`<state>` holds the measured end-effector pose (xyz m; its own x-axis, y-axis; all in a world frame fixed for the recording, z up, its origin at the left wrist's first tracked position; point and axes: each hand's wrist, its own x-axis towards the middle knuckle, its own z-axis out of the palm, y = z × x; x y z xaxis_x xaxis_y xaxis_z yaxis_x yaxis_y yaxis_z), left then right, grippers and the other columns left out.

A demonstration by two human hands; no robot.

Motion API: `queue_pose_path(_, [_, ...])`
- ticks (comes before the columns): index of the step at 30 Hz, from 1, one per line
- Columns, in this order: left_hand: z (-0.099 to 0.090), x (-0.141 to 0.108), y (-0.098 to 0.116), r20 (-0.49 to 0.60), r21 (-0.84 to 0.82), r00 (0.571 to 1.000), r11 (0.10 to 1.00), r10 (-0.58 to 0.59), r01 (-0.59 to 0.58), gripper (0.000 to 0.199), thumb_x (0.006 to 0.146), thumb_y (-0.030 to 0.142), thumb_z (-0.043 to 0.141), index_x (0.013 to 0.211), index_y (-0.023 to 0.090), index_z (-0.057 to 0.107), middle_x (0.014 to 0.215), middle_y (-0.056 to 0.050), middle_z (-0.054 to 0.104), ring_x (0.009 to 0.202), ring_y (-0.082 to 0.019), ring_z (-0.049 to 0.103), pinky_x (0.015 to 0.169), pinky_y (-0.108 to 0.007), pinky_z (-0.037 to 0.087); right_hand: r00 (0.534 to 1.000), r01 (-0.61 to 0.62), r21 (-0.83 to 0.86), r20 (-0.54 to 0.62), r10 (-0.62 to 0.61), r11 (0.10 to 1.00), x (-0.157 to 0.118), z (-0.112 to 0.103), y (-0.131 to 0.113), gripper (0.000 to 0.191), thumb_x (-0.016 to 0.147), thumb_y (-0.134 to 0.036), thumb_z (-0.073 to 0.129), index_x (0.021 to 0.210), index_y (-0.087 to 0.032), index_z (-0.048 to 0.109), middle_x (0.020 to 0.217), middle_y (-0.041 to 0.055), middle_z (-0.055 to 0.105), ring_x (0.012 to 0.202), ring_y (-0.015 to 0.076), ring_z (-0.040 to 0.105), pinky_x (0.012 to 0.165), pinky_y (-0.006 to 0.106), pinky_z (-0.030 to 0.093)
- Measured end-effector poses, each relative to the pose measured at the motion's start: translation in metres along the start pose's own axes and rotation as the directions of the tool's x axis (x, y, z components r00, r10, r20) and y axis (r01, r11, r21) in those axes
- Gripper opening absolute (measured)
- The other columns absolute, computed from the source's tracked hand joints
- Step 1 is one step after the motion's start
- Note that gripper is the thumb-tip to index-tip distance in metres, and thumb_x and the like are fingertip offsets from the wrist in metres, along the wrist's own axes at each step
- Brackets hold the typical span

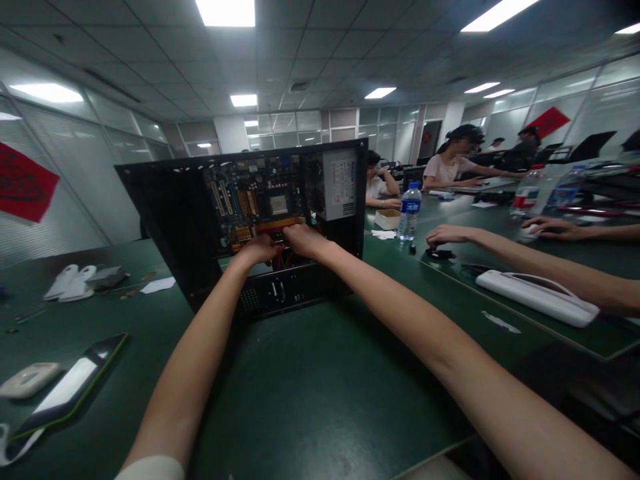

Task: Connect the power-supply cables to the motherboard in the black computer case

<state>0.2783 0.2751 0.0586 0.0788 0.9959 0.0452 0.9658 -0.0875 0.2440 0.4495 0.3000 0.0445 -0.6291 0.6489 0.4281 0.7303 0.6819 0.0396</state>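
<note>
An open black computer case [175, 220] stands on the green table, its inside facing me. Within it I see the motherboard [240, 190], a pale square chip [279, 204] and a silver power supply [340, 183] at the upper right. Both hands reach into the lower middle of the case, by long orange slots [280, 225] and some thin cables [286, 259]. My left hand [260, 249] has its fingers closed near a reddish cable. Close on its right, my right hand [306, 241] is closed at the slots' edge. What the fingertips hold is too small to make out.
A phone [70, 383] and a white case [30, 380] lie at left on the table [300, 393]. To the right are a water bottle [409, 212], a small box [387, 219] and a white long device [537, 297]. Another person's hand [450, 235] rests nearby.
</note>
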Motion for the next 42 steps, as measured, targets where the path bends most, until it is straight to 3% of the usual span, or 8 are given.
queue_pose_path(8, [0.000, 0.001, 0.003, 0.020, -0.013, 1.000, 1.000, -0.006, 0.006, 0.034, 0.098, 0.035, 0.050, 0.082, 0.013, 0.072, 0.086, -0.012, 0.080, 0.071, -0.018, 0.074, 0.057, -0.021, 0.048, 0.999, 0.000, -0.087, 0.047, 0.004, 0.996, 0.002, -0.001, -0.002, 0.031, 0.097, -0.013, 0.051, 0.125, -0.005, 0.063, 0.122, 0.0268, 0.070, 0.116, 0.0354, 0.070, 0.094, 0.041, 0.055])
queue_pose_path(16, [0.002, 0.006, -0.002, -0.037, 0.057, 0.999, 0.998, -0.010, 0.012, 0.043, 0.101, 0.040, 0.045, 0.083, 0.015, 0.075, 0.081, -0.010, 0.080, 0.073, -0.019, 0.075, 0.062, -0.023, 0.049, 0.977, 0.205, -0.229, 0.109, -0.184, 0.951, 0.007, -0.001, 0.007, 0.032, 0.101, -0.018, 0.048, 0.123, -0.001, 0.064, 0.126, 0.0277, 0.069, 0.119, 0.0364, 0.068, 0.096, 0.043, 0.054])
queue_pose_path(23, [0.001, 0.014, -0.009, -0.114, 0.135, 0.993, 0.990, -0.026, 0.042, 0.043, 0.098, 0.050, 0.052, 0.091, 0.017, 0.079, 0.082, -0.010, 0.081, 0.080, -0.020, 0.076, 0.068, -0.024, 0.050, 0.989, 0.140, -0.191, 0.075, -0.128, 0.971, 0.004, 0.001, 0.009, 0.034, 0.101, -0.024, 0.052, 0.126, -0.004, 0.063, 0.120, 0.0249, 0.071, 0.115, 0.0359, 0.070, 0.091, 0.041, 0.055])
queue_pose_path(33, [0.000, 0.006, -0.006, -0.173, 0.213, 0.985, 0.977, 0.010, 0.027, 0.039, 0.100, 0.045, 0.053, 0.102, 0.018, 0.081, 0.088, -0.011, 0.081, 0.090, -0.023, 0.075, 0.077, -0.026, 0.051, 0.990, 0.134, -0.204, 0.065, -0.123, 0.970, 0.006, 0.003, 0.008, 0.031, 0.100, -0.021, 0.051, 0.124, -0.005, 0.064, 0.118, 0.0249, 0.072, 0.114, 0.0365, 0.070, 0.091, 0.044, 0.057])
queue_pose_path(42, [0.000, 0.001, 0.000, -0.185, 0.277, 0.983, 0.960, 0.018, 0.035, 0.041, 0.101, 0.045, 0.051, 0.111, 0.018, 0.080, 0.110, -0.017, 0.079, 0.105, -0.028, 0.074, 0.086, -0.031, 0.054, 0.991, 0.131, -0.212, 0.061, -0.120, 0.968, 0.004, 0.001, 0.006, 0.032, 0.101, -0.017, 0.047, 0.124, -0.003, 0.066, 0.114, 0.0256, 0.073, 0.114, 0.0367, 0.071, 0.092, 0.043, 0.057])
